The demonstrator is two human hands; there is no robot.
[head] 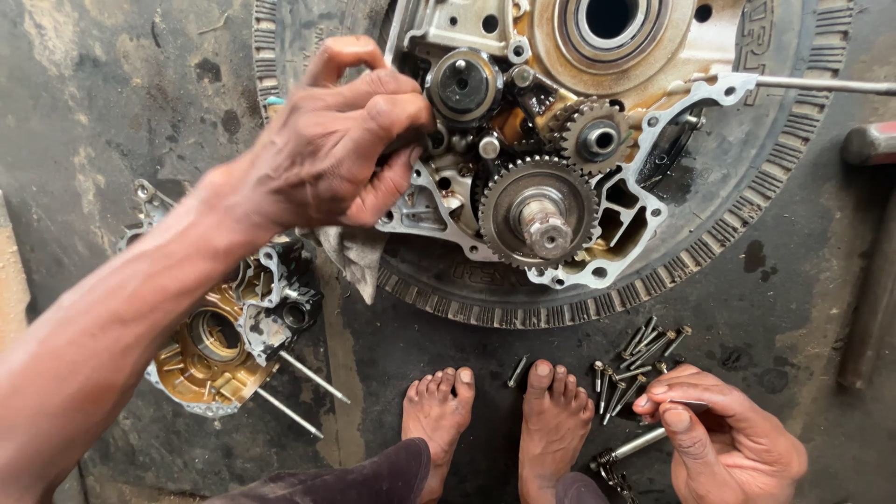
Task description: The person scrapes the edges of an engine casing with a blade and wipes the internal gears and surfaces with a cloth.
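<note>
Engine case (560, 168) is laid open-side up inside a tyre (747, 215), kept steady. Left hand (327, 140) is pinched on a rag (359, 257) at case's left edge. Right hand (723, 439), below case beside loose bolts (639, 359), is closed on thin pin (686, 402).

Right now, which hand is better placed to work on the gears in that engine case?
The left hand: it already rests on the engine case beside the gears. The right hand is down by the loose bolts.

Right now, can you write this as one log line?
left hand: on open grey metal engine case, grimy rag beneath | right hand: pinching thin metal piece, beside loose bolts
</note>
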